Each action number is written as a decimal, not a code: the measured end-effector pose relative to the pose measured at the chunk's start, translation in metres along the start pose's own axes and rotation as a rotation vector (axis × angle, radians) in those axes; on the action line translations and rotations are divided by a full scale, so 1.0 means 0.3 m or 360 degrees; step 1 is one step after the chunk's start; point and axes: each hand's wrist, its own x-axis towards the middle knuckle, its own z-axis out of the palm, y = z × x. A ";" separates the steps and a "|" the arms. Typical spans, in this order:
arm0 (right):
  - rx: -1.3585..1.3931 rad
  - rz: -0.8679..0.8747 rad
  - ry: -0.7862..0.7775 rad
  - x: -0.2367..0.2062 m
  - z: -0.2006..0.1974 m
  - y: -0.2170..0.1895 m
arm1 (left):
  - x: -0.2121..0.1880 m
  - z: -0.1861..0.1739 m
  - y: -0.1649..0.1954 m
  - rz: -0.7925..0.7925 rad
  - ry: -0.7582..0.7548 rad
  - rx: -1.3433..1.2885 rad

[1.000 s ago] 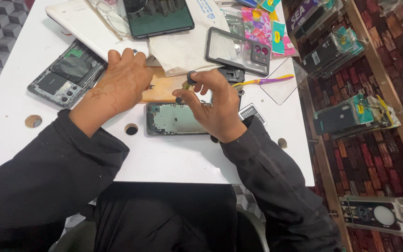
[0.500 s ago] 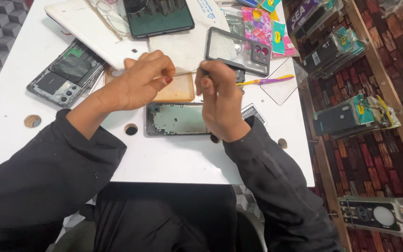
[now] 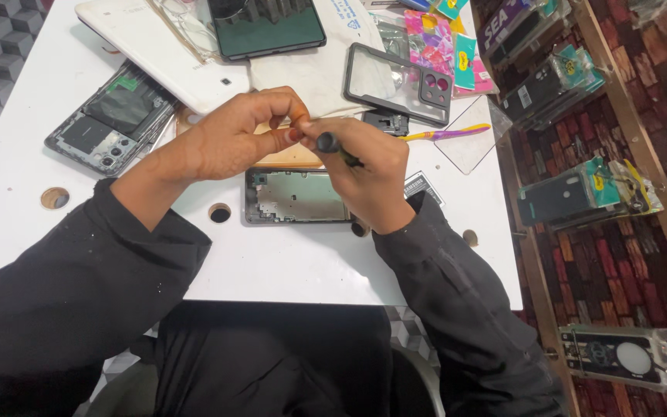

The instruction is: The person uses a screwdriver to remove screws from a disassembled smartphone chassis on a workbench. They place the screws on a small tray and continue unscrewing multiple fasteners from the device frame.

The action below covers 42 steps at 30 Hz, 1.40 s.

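Above the phone frame (image 3: 296, 196), which lies flat on the white tabletop (image 3: 287, 266), both hands meet. The left hand (image 3: 235, 139) is curled, thumb and forefinger pinched together at the tip of a small dark screwdriver (image 3: 336, 148); what sits between those fingers is too small to tell. The right hand (image 3: 367, 171) is closed around the screwdriver's handle, holding it nearly level and pointed at the left fingertips.

Progress, as judged: the frame is stripped bare, its inner metal plate showing with no board or screen in it, so disassembly looks far along. No tool is touching the frame at present; the work is at the screwdriver tip, not at the frame.

Surroundings: left of the frame and well apart lies an opened phone (image 3: 110, 120) with its boards and cameras showing. Beyond the frame a tan pad (image 3: 291, 157) is partly hidden by the hands. Further beyond, a dark-screened phone (image 3: 265, 25) rests on a white tablet (image 3: 165, 60). Beyond the frame and to the right, a clear case (image 3: 399, 83) with a black rim, and a yellow-and-purple pry tool (image 3: 445, 133). Round holes (image 3: 220, 212) pierce the tabletop just left of the frame.

Obstruction: the right wrist overhangs the frame's right end; nothing else covers it.
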 end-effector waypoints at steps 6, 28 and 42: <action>0.0010 0.0028 -0.0009 0.002 -0.010 -0.003 | -0.001 0.003 0.003 -0.0042 0.0020 -0.0019; -0.0020 0.0327 -0.0236 0.018 -0.016 0.009 | -0.001 -0.020 -0.030 -0.0329 0.0443 -0.0982; -0.0177 0.0280 -0.1212 0.027 -0.042 0.043 | -0.002 -0.047 -0.001 -0.0524 -0.0085 0.0884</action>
